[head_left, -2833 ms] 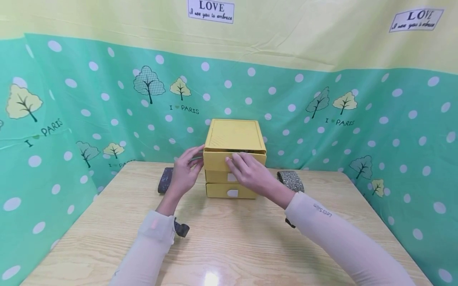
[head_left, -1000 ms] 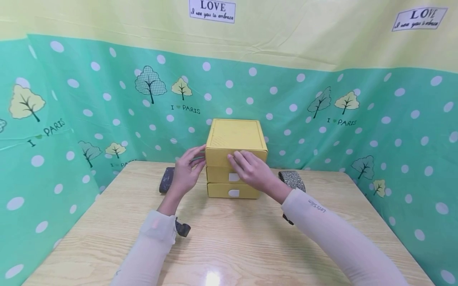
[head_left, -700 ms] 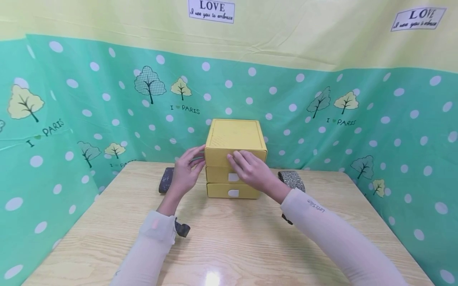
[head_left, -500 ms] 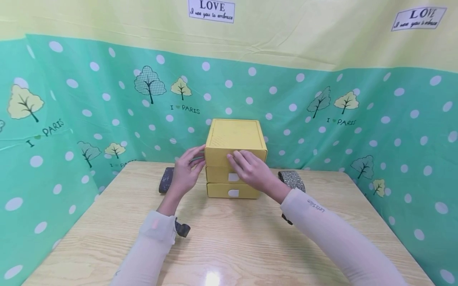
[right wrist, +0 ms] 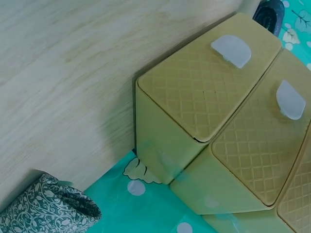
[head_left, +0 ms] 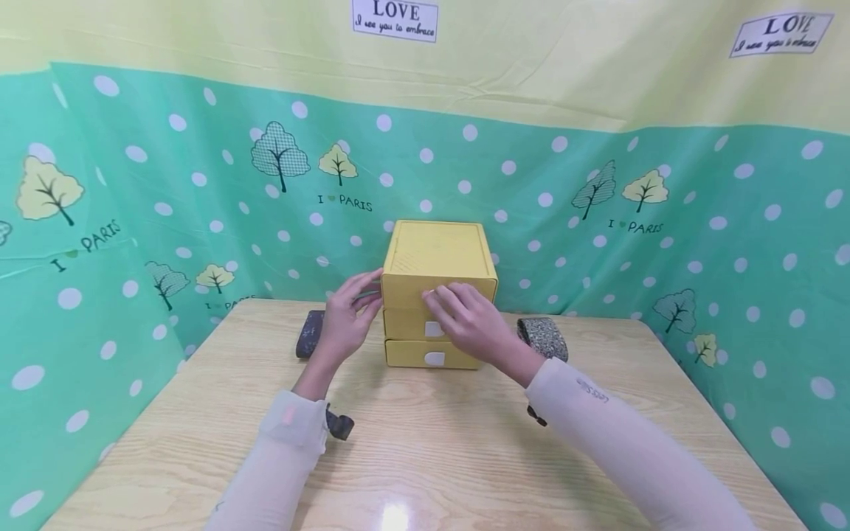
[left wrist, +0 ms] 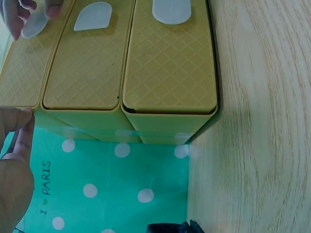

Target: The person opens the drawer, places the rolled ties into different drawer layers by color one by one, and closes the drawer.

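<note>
Your left hand (head_left: 345,324), fingers straight, braces the yellow drawer box (head_left: 434,254); your right hand (head_left: 468,321) lies flat on the top drawer (head_left: 408,295) — press squarely, flush.

drawer box (head_left: 438,258): yellow, quilted | backdrop (head_left: 598,192): green, white dots | table (head_left: 425,457): pale wood

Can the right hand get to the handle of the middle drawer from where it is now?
Probably yes: the right hand rests on the top drawer front, and the middle drawer's white handle shows just below its fingers, uncovered.
</note>
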`<state>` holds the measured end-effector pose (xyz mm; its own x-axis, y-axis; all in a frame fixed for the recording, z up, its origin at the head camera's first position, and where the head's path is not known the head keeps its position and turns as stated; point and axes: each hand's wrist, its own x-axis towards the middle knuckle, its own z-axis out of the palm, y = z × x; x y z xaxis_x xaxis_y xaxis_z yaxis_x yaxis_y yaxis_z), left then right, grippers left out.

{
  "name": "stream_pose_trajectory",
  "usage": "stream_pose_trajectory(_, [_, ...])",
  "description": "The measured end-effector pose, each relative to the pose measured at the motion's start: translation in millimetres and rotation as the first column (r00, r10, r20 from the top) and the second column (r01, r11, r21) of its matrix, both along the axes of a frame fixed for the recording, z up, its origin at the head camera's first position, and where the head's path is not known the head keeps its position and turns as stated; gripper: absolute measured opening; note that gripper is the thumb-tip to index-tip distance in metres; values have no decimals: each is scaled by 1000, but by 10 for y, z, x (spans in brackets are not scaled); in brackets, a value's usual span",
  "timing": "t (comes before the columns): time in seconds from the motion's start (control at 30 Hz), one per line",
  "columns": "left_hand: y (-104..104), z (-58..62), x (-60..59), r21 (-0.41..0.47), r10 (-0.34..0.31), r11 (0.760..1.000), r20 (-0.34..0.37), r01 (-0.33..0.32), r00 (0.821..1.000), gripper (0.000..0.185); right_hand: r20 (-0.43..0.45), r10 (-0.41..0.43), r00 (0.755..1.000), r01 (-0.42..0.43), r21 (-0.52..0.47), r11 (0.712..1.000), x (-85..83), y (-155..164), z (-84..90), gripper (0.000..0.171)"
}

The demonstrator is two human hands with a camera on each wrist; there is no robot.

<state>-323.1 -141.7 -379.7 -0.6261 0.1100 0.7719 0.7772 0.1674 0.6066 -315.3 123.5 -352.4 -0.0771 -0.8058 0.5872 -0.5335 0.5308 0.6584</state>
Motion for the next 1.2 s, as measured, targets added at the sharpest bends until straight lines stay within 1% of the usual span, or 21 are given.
stream_pose_trajectory(0.07, [-1, 0, -1, -7, 5, 1000, -5, -5, 1000, 56, 2, 12, 1000, -12, -5, 1000, 20, -1, -18, 40])
stream_pose_trajectory(0.2, [0, 9, 3, -15, 14, 1000, -8, -14, 1000, 56, -17, 23, 1000, -23, 23, 999, 65, -2, -66, 41])
stream_pose_trajectory(0.3, [3, 22, 9, -12, 16, 1000, -4, -16, 1000, 56, -29, 15, 999, -13, 53, 998, 107, -3, -102, 38])
stream_pose_trajectory(0.43, [7, 24, 9, -9, 14, 1000, 1, -14, 1000, 56, -15, -2, 1000, 3, 76, 997, 154, -7, -163, 37])
stream_pose_trajectory(0.57, [5, 9, 2, -10, 16, 1000, 6, -16, 1000, 57, 16, 14, 1000, -16, 80, 997, 150, -16, -252, 39])
stream_pose_trajectory(0.7, [3, 3, 1, -2, 9, 1000, 13, -9, 1000, 57, 27, 38, 999, -39, 53, 998, 106, -34, -362, 37])
stream_pose_trajectory(0.9, [0, 7, 4, -2, 14, 1000, 5, -14, 1000, 56, 28, 3, 1000, -5, 56, 998, 77, -68, -450, 37])
stream_pose_trajectory(1.1, [7, 1, -3, 3, 15, 1000, 10, -15, 1000, 57, 59, -60, 996, 54, 90, 994, 73, -106, -492, 36])
stream_pose_trajectory(1.2, [24, 18, 15, -4, 23, 1000, 9, -23, 1000, 57, 67, -89, 994, 81, 110, 991, 68, -118, -517, 37])
